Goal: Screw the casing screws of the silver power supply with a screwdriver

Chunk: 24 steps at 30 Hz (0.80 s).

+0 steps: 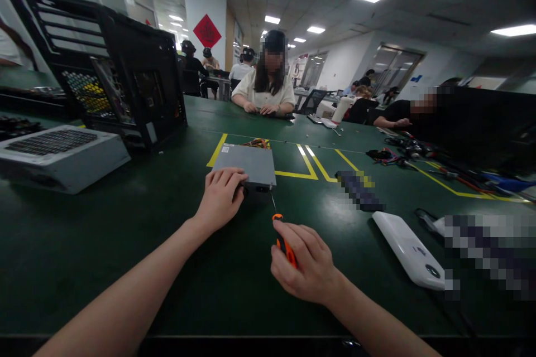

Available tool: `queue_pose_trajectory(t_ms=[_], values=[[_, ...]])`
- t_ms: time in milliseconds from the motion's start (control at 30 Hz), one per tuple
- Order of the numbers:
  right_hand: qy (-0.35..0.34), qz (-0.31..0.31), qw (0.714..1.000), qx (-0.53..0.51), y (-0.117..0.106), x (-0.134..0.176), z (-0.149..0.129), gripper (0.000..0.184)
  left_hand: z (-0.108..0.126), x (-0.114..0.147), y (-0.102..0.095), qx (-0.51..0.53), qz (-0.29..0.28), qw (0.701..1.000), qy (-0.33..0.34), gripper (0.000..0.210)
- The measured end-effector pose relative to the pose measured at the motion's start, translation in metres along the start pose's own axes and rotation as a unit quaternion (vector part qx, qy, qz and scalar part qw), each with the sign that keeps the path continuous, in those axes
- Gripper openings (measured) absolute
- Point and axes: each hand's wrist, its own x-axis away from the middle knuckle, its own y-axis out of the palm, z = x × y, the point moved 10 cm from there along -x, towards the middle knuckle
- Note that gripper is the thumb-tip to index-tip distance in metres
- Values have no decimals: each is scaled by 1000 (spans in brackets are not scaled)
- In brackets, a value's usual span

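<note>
A flat grey computer power supply (251, 163) lies on the green table in front of me, its bundle of coloured wires (259, 143) at the far side. My left hand (221, 195) grips its near left corner, fingers on the top and thumb at the near face. In my right hand (305, 259) is a screwdriver (286, 245) with an orange and black handle. The thin shaft points up and away, and its tip meets or nearly meets the near right corner of the power supply; exact contact is too small to tell.
An open black computer case (146, 83) stands at the left, behind a larger grey power supply (75, 150). To the right lie a blurred dark object (360, 191), a white device (408, 248) and tangled cables (402, 150). A person (270, 83) sits opposite. Yellow tape (293, 175) marks the table.
</note>
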Motion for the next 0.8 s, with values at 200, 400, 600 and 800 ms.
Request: queue_pose_trajectory(t_ms=[200, 400, 600, 800], values=[[18, 48, 999, 17, -10, -2, 3, 20, 0, 0, 0, -4, 0, 1000, -3, 25], [-11, 7, 999, -41, 1, 1, -4, 24, 1, 1, 0, -3, 6, 1000, -3, 24], [2, 5, 1000, -25, -2, -1, 0, 22, 3, 2, -1, -3, 13, 1000, -3, 25], [-50, -54, 994, -83, 11, -2, -16, 18, 16, 2, 1, -17, 6, 999, 37, 31]])
